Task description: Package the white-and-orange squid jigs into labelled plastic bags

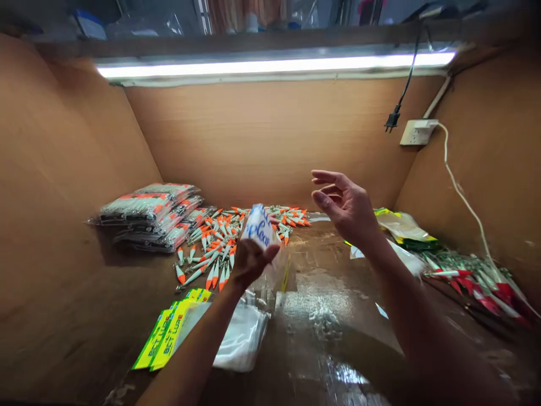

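Observation:
My left hand is raised over the wooden desk and pinches a small clear bag with a white card bearing blue lettering. My right hand hovers to the right of it, fingers apart and curved, holding nothing. Behind the left hand lies a loose heap of orange-and-white fishing lures. Below the left forearm sit empty clear bags with yellow-green header cards.
Stacked packs of bagged lures lie at the back left. Red-and-green lures and bags fill the right side. A wall socket with a white cable, a hanging black plug and a strip light are above.

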Tool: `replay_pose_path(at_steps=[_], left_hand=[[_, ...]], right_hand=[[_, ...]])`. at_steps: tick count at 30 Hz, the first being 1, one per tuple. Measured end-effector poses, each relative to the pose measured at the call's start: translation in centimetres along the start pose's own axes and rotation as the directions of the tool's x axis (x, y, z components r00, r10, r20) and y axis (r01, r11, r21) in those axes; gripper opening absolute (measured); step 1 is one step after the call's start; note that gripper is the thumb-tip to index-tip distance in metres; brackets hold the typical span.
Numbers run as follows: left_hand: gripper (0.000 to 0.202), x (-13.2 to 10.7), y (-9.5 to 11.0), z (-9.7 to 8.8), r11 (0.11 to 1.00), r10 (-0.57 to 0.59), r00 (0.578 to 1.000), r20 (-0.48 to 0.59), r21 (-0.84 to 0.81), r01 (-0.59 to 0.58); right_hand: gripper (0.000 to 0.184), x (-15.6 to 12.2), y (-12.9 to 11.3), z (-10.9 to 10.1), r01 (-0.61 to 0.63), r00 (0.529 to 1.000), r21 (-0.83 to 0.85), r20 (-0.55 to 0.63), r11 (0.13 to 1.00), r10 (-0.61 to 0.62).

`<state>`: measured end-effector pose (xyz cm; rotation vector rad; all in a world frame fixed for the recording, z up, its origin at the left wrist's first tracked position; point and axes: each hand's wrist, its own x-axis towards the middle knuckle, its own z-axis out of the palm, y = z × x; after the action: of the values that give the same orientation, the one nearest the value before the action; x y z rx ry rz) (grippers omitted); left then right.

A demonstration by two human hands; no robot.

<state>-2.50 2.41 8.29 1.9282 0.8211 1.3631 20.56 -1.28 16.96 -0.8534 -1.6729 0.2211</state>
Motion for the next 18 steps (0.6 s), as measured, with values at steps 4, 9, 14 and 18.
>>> replay_pose_path(at_steps=[4, 9, 14, 18], left_hand=[[0.076, 0.2, -0.3, 1.2, 0.999, -0.037, 0.998, 0.055, 0.032, 0.035], [0.096, -0.5, -1.3, 2.6, 0.998, -0.044, 0.995, 0.092, -0.038, 0.047], [0.115, -1.0, -2.0, 3.2, 0.990, -0.050, 0.992, 0.112, -0.127, 0.064], [0.122, -1.4, -2.1, 3.6, 0.988, -0.075, 0.985, 0.154, -0.121, 0.094]], right_hand=[[0.075, -1.0, 0.7, 2.0, 0.023, 0.912, 0.131, 0.404, 0.991, -0.075], [0.076, -1.8, 2.3, 3.8, 0.106, 0.837, 0.064, 0.533, 0.992, -0.124], [0.082, -2.1, 3.9, 4.7, -0.006, 0.838, 0.135, 0.541, 0.991, -0.069], [0.098, -2.6, 5.2, 5.5, -0.129, 0.826, 0.217, 0.563, 0.968, -0.016]])
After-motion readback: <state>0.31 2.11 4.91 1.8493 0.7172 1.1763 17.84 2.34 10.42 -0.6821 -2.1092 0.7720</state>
